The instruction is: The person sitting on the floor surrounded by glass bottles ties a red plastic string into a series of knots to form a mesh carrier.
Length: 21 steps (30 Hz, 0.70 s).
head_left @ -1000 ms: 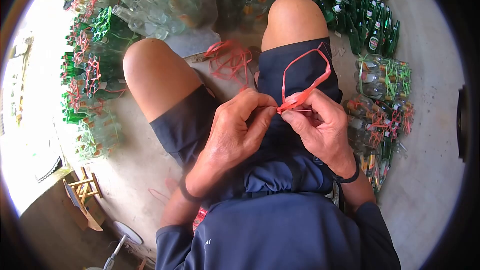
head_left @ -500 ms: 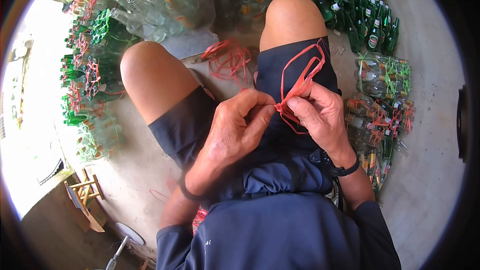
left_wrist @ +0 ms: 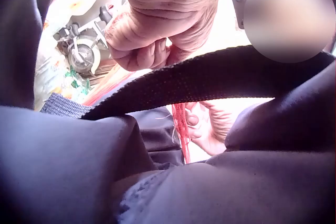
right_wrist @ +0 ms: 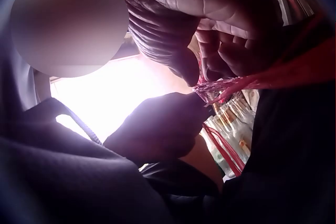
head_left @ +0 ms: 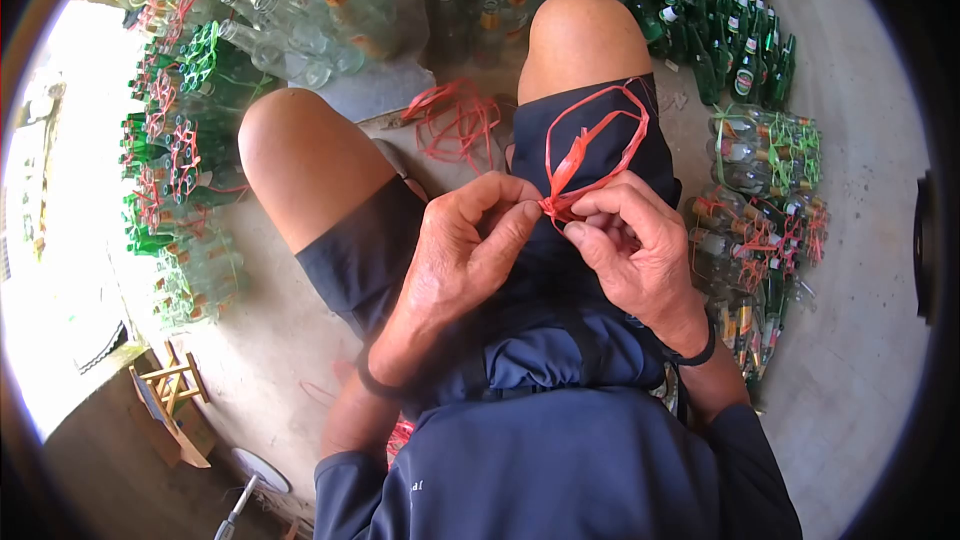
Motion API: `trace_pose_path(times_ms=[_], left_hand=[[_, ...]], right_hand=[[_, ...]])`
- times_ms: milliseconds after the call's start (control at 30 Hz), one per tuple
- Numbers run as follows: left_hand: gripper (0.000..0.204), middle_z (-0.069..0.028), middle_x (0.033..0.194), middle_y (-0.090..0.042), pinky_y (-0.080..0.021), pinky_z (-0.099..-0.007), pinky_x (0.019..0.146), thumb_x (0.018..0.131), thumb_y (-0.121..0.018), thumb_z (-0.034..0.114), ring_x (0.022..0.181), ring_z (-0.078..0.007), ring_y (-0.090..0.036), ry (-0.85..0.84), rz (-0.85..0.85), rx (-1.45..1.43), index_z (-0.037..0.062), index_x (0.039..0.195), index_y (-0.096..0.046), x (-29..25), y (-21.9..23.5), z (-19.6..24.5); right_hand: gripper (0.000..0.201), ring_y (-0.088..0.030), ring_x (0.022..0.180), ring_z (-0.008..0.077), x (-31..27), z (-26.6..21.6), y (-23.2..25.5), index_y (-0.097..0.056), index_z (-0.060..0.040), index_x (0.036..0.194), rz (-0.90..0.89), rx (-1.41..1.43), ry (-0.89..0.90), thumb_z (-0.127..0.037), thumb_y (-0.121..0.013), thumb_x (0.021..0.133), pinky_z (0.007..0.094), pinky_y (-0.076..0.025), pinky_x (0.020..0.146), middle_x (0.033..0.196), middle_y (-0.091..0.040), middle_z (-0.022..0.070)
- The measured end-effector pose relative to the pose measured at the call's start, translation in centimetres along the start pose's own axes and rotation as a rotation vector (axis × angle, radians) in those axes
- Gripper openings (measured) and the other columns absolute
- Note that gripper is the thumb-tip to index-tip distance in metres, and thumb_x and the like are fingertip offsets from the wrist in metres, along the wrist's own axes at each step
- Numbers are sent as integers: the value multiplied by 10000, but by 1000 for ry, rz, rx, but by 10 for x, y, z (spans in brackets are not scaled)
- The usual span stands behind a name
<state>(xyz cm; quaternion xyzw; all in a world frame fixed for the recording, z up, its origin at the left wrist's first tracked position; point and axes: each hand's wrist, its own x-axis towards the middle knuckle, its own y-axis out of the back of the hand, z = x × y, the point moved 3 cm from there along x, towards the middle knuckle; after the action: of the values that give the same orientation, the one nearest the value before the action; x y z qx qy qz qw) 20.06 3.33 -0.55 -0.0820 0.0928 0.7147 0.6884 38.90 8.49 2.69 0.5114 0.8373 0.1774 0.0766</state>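
Red plastic twine (head_left: 566, 172) rises in a loop above the two hands, with a knotted part between their fingertips. The left hand (head_left: 452, 245) pinches the twine at this knot between thumb and forefinger. The right hand (head_left: 640, 248) holds the twine just right of the knot, thumb and forefinger close together and the other fingers curled. In the left wrist view, red strands (left_wrist: 181, 129) hang beside the far hand's fingers. Twisted twine (right_wrist: 220, 85) runs from the fingertips in the right wrist view. A tangle of red twine (head_left: 455, 125) lies between the knees.
Clear bottles (head_left: 340, 0) stand at the upper left. Green bottles (head_left: 745, 55) are massed at the upper right. Tied bottle bundles (head_left: 765, 155) line the right, with others (head_left: 185, 155) on the left. A wooden stool (head_left: 170, 385) and a fan (head_left: 258, 470) stand at the lower left.
The red loop has shifted left and a folded strand now stands up inside it. The right fingers have changed their hold near the knot. The left hand keeps its pinch, slightly further left.
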Motion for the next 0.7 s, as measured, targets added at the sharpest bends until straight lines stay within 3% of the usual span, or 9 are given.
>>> trace_pose_path(times_ms=[67,367,433,500,567,633,667,700], left_hand=[[135,40,808,-654,-465,-210,668,1008,-683,108,742,-23,-545,13,-5,-19,-22,1040,-699,1,0,-1],[146,59,831,-646,-410,-185,633,1021,-669,124,733,5,-499,70,-20,-101,-14,1055,-705,1,-1,-1],[150,58,832,-647,-404,-184,630,1023,-666,125,732,5,-497,72,-18,-108,-15,1056,-705,1,-1,-2],[144,61,837,-646,-399,-180,635,1022,-663,117,737,6,-496,108,-9,-147,-16,1055,-708,1,0,-4],[142,62,843,-649,-400,-180,640,1022,-662,115,742,6,-499,106,-10,-144,-15,1055,-710,2,0,-3],[140,62,849,-651,-401,-180,645,1022,-660,112,748,6,-502,103,-15,-139,-13,1056,-712,3,0,-2],[139,64,851,-651,-403,-181,649,1021,-661,112,751,6,-502,108,-19,-159,-12,1055,-714,4,0,-1],[137,65,853,-651,-406,-182,654,1020,-663,112,754,6,-503,114,-20,-178,-10,1055,-715,4,0,0]], right_hand=[[175,-580,646,81,1,-4,-2,-679,-13,939,-4,-92,57,21,-808,825,236,-466,548,852,-636,32],[168,-614,617,103,1,0,-12,-676,4,935,-62,-42,86,25,-805,830,247,-466,521,820,-630,62],[131,-647,650,126,1,-2,-10,-679,11,953,-79,-56,83,39,-768,860,267,-497,556,804,-626,72],[90,-657,672,148,1,3,-5,-683,15,976,78,-70,158,34,-726,899,299,-524,592,825,-647,86],[109,-663,682,186,1,5,-1,-682,14,1012,79,-81,100,32,-701,906,320,-538,626,877,-671,107],[180,-668,674,233,6,7,0,-678,7,1051,41,-242,47,46,-703,876,337,-537,616,886,-675,124],[215,-666,676,286,9,9,-2,-670,-10,1027,27,-292,119,62,-714,829,373,-536,610,851,-651,128],[215,-666,676,286,8,12,-2,-670,-10,1027,28,-292,120,62,-714,829,373,-536,610,851,-651,128]])
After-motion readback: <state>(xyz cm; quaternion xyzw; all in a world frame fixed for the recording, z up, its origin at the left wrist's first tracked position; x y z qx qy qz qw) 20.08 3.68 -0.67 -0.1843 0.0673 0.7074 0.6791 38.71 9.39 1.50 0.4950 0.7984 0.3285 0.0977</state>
